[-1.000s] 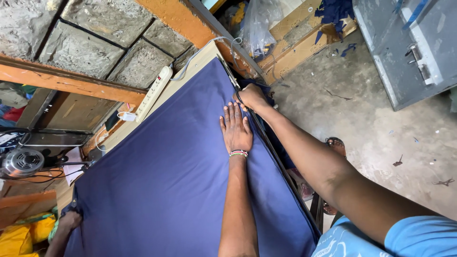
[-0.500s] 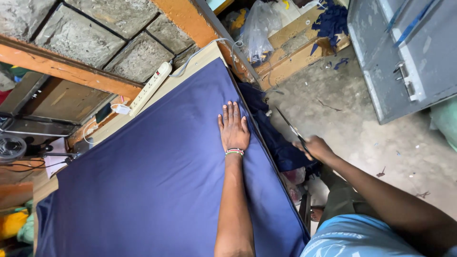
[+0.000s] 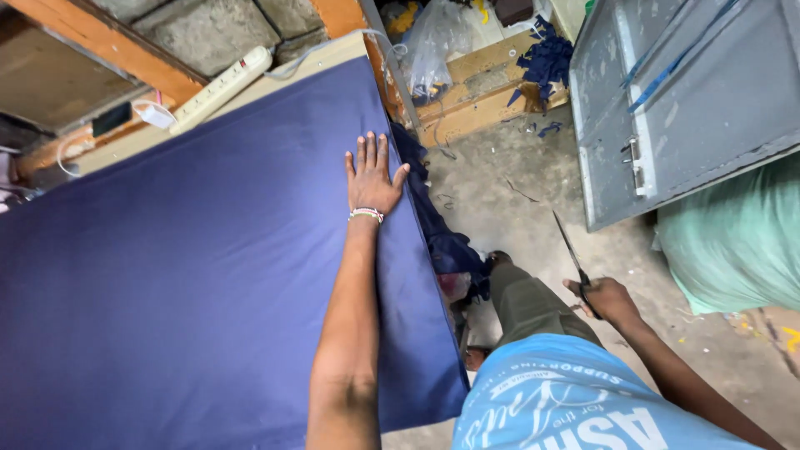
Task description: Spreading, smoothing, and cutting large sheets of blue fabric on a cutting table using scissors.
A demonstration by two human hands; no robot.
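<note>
Two hands work apart: the left hand [image 3: 372, 177] lies flat, fingers spread, on the smooth navy-blue cloth sheet [image 3: 192, 267]; beside that sheet's edge, the right hand [image 3: 611, 298] grips long dark-bladed metal scissors [image 3: 572, 254].

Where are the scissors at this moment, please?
In the head view, the scissors are in the right hand, out over the concrete floor, to the right of the blue cloth and near the grey metal door.

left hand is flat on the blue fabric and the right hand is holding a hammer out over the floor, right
Not quite. In the head view the left hand does lie flat on the blue fabric, but the right hand holds scissors, not a hammer, out over the floor.
</note>
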